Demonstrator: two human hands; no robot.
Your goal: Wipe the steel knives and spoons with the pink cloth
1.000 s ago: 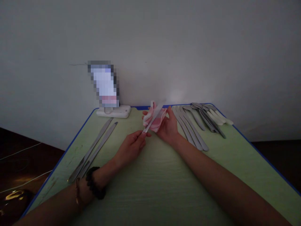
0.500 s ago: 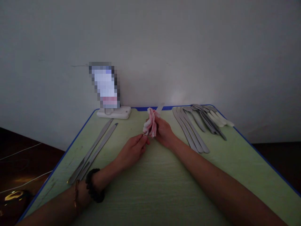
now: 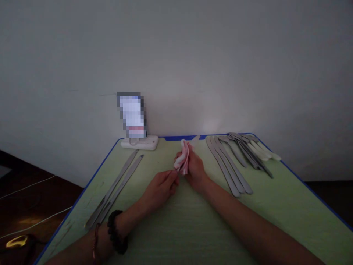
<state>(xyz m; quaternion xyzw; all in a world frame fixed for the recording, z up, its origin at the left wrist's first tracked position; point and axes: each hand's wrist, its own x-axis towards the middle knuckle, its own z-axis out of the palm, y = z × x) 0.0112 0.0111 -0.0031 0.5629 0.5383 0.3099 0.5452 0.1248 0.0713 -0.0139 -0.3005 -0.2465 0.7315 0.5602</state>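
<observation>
Over the middle of the table, a crumpled pink and white cloth [image 3: 182, 160] is wrapped around a slim knife. The pale flat blade of the knife [image 3: 196, 139] sticks out beyond the cloth, toward the wall. My right hand [image 3: 196, 167] is closed around the cloth with the knife inside it. Just below, my left hand [image 3: 165, 182] pinches the near end of the knife, its fingers touching the cloth's lower edge. Most of the knife is hidden by the cloth and my fingers.
Two metal knives [image 3: 120, 184] lie on the left of the green table [image 3: 176, 228]. On the right are several long metal handles [image 3: 227, 167], spoons [image 3: 242, 147] and white-handled cutlery [image 3: 261, 150]. A blurred phone [image 3: 134, 116] stands on a white base [image 3: 139, 142] by the wall.
The whole view has shifted, so everything sits lower and further right. Both hands keep their hold, and the cloth looks narrower and has turned slightly.
</observation>
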